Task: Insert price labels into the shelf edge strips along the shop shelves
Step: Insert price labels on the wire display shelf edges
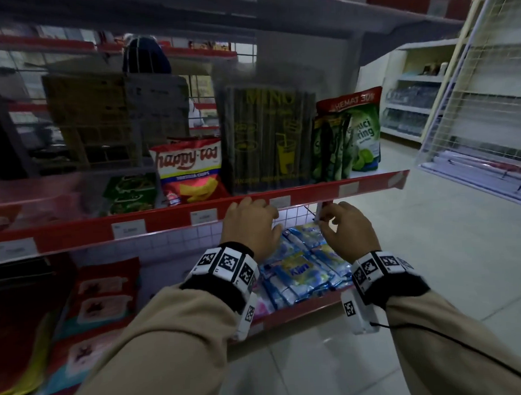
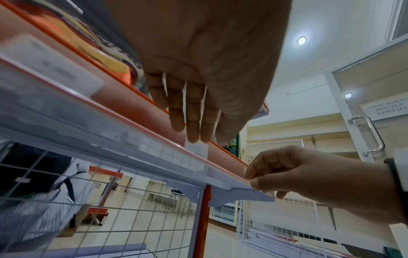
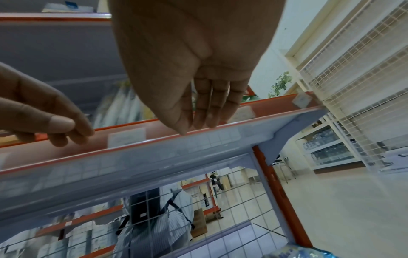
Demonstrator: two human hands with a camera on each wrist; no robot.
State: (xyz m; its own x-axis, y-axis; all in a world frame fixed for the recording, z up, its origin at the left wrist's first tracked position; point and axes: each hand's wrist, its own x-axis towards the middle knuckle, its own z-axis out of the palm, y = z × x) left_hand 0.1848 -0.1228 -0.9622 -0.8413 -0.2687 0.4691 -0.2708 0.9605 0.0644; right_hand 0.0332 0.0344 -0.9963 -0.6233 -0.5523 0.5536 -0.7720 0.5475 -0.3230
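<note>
The red shelf edge strip (image 1: pixel 171 219) runs along the middle shelf and carries several white price labels. My left hand (image 1: pixel 262 210) lies on it with straight fingers (image 2: pixel 192 129), whose tips press on one seated label (image 2: pixel 197 148). To its right, my right hand (image 1: pixel 328 217) pinches thumb against fingertips (image 3: pixel 198 120) at the strip's lower lip (image 3: pixel 220 129). A thin white price label (image 1: pixel 319 209) sticks up edge-on from that pinch in the head view. The wrist views hide it behind the fingers.
Snack bags (image 1: pixel 190 170) and a tall dark pack (image 1: pixel 266 138) stand on the shelf above the strip. Blue sachets (image 1: pixel 300 269) lie on the shelf below. A wire mesh back panel (image 2: pixel 110 209) shows a person in the aisle behind. A white wire rack (image 1: pixel 472 116) stands right.
</note>
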